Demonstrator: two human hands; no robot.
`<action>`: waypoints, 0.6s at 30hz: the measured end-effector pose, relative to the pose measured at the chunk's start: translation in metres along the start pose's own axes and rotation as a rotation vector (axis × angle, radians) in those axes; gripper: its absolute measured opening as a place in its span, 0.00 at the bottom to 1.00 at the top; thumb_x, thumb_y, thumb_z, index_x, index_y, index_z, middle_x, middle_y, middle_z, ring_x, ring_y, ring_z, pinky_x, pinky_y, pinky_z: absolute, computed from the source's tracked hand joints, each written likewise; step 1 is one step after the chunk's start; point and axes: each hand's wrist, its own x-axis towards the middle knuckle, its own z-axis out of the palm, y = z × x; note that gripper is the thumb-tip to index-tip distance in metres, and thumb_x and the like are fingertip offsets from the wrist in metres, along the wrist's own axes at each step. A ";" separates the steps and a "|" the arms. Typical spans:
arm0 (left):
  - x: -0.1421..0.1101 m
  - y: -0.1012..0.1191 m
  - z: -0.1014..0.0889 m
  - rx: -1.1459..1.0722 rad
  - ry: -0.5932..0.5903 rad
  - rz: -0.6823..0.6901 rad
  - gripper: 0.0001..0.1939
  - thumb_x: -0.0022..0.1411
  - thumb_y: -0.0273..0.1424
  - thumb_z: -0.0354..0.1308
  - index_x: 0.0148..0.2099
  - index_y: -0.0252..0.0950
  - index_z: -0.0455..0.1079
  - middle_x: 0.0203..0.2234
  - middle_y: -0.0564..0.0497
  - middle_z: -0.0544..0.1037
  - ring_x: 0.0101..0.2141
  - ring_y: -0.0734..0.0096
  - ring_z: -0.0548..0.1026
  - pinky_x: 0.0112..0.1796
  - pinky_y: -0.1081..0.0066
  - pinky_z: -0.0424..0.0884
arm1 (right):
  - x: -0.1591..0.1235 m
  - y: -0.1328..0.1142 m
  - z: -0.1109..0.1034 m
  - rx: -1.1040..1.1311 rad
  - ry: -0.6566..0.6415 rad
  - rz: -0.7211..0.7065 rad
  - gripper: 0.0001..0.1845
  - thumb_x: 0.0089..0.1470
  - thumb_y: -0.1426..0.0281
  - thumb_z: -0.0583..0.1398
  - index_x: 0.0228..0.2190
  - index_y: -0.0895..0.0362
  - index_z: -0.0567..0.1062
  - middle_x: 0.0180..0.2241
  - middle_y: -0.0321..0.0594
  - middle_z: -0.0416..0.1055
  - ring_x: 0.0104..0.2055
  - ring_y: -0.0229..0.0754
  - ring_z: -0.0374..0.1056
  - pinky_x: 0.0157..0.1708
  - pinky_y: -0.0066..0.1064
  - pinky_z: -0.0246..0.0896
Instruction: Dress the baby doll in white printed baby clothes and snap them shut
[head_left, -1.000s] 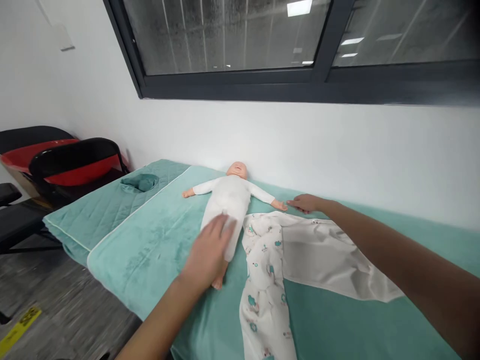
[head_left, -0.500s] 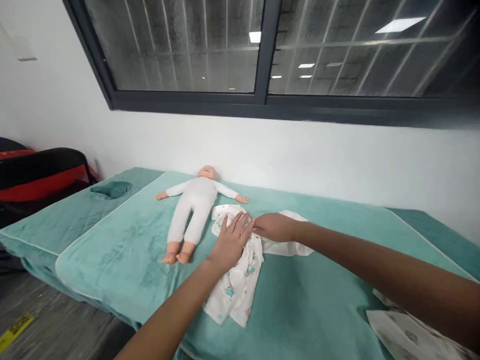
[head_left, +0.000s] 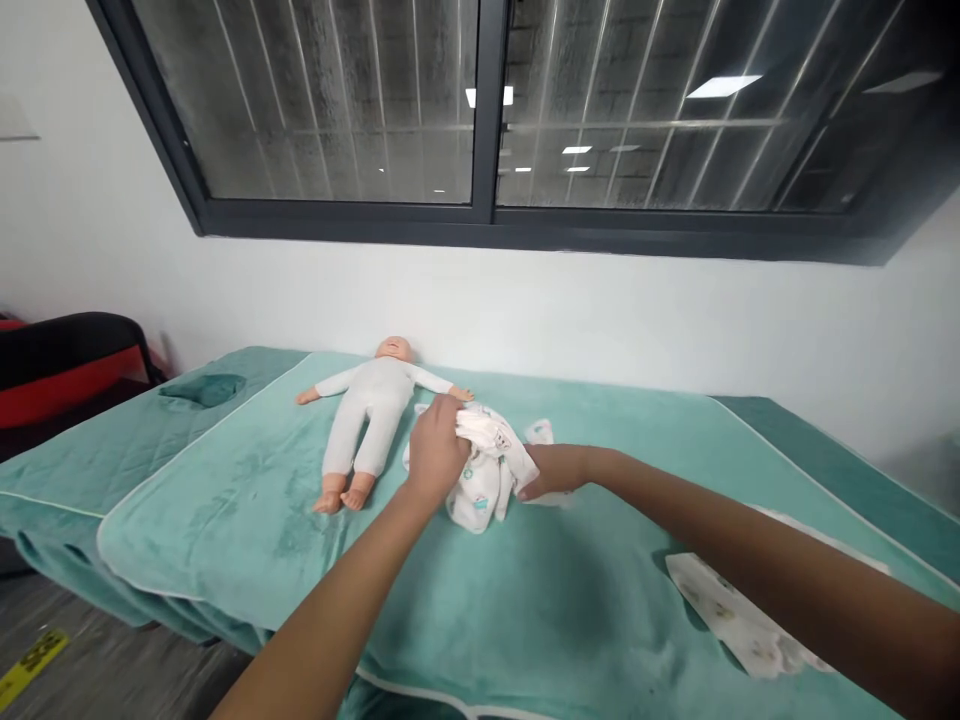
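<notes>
A white printed baby garment (head_left: 480, 490) is bunched up between my two hands, its lower part hanging over the green bed cover. My left hand (head_left: 437, 450) is closed on its upper left part. On the other side, my right hand (head_left: 553, 470) grips the garment's right part, with the fingertips partly hidden by cloth. To the left of my left hand a baby doll (head_left: 375, 395) in a white body suit lies on its back, arms spread and feet toward me.
A teal plush cover (head_left: 570, 590) spreads over the bed. Another white printed cloth (head_left: 739, 610) lies at the right, partly under my right forearm. A black and red bag-like object (head_left: 75, 370) stands at the left. Wall and dark-framed window (head_left: 480, 225) rise behind the bed.
My left hand has gone from flat on the garment to gripping it. The garment's lower legs are drawn up and bunched between both hands. The view has shifted slightly right.
</notes>
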 end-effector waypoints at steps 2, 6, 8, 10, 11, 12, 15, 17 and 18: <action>-0.001 0.012 -0.011 -0.217 0.141 -0.134 0.14 0.55 0.22 0.50 0.45 0.37 0.65 0.40 0.46 0.75 0.44 0.60 0.73 0.46 0.61 0.68 | 0.002 -0.005 0.015 0.184 -0.051 -0.096 0.32 0.45 0.55 0.68 0.50 0.55 0.72 0.44 0.42 0.76 0.48 0.51 0.70 0.49 0.40 0.66; -0.012 0.033 -0.029 -0.584 0.211 -0.391 0.09 0.60 0.28 0.51 0.44 0.36 0.63 0.38 0.48 0.75 0.40 0.63 0.74 0.43 0.63 0.70 | 0.004 -0.026 0.054 0.567 -0.005 -0.070 0.29 0.49 0.53 0.66 0.49 0.54 0.73 0.42 0.43 0.76 0.42 0.47 0.73 0.42 0.40 0.71; -0.023 0.038 -0.036 -0.705 0.115 -0.418 0.14 0.59 0.30 0.54 0.48 0.36 0.62 0.41 0.47 0.75 0.42 0.63 0.75 0.44 0.63 0.71 | 0.004 -0.036 0.073 0.792 0.056 -0.086 0.29 0.50 0.55 0.66 0.52 0.53 0.72 0.45 0.43 0.76 0.44 0.48 0.73 0.45 0.43 0.70; -0.038 0.037 -0.039 -0.775 -0.062 -0.339 0.27 0.56 0.31 0.60 0.57 0.37 0.59 0.51 0.45 0.72 0.50 0.61 0.72 0.51 0.62 0.68 | 0.001 -0.045 0.088 0.993 0.118 -0.144 0.28 0.51 0.57 0.65 0.53 0.52 0.72 0.47 0.43 0.76 0.47 0.49 0.73 0.50 0.46 0.68; -0.047 0.035 -0.039 -0.779 -0.155 -0.288 0.37 0.53 0.31 0.64 0.62 0.39 0.54 0.57 0.44 0.68 0.55 0.60 0.69 0.55 0.61 0.66 | -0.001 -0.049 0.094 1.061 0.147 -0.179 0.27 0.52 0.58 0.65 0.53 0.52 0.72 0.48 0.43 0.76 0.49 0.49 0.72 0.52 0.47 0.66; -0.056 0.032 -0.038 -0.764 -0.237 -0.247 0.46 0.49 0.32 0.68 0.66 0.40 0.49 0.61 0.43 0.63 0.59 0.57 0.65 0.59 0.59 0.63 | -0.004 -0.052 0.099 1.095 0.172 -0.219 0.26 0.52 0.59 0.65 0.52 0.52 0.73 0.49 0.43 0.75 0.51 0.50 0.71 0.55 0.48 0.63; -0.086 0.022 -0.028 -0.667 -0.331 -0.226 0.63 0.40 0.33 0.74 0.70 0.40 0.38 0.66 0.39 0.55 0.64 0.51 0.58 0.62 0.55 0.58 | -0.016 -0.055 0.110 1.064 0.185 -0.306 0.25 0.51 0.62 0.66 0.51 0.53 0.75 0.53 0.43 0.73 0.55 0.52 0.68 0.60 0.47 0.57; -0.106 0.017 -0.022 -0.628 -0.285 -0.232 0.58 0.43 0.32 0.72 0.70 0.39 0.41 0.64 0.39 0.58 0.63 0.52 0.60 0.62 0.54 0.59 | -0.029 -0.052 0.117 1.078 0.085 -0.294 0.26 0.52 0.61 0.65 0.52 0.54 0.75 0.53 0.45 0.73 0.55 0.52 0.69 0.59 0.48 0.58; -0.117 0.015 -0.021 -0.622 -0.254 -0.237 0.53 0.46 0.31 0.70 0.69 0.38 0.45 0.63 0.39 0.61 0.61 0.53 0.63 0.61 0.55 0.60 | -0.036 -0.050 0.121 1.090 0.000 -0.277 0.26 0.54 0.60 0.64 0.53 0.55 0.74 0.53 0.46 0.73 0.54 0.52 0.69 0.58 0.48 0.59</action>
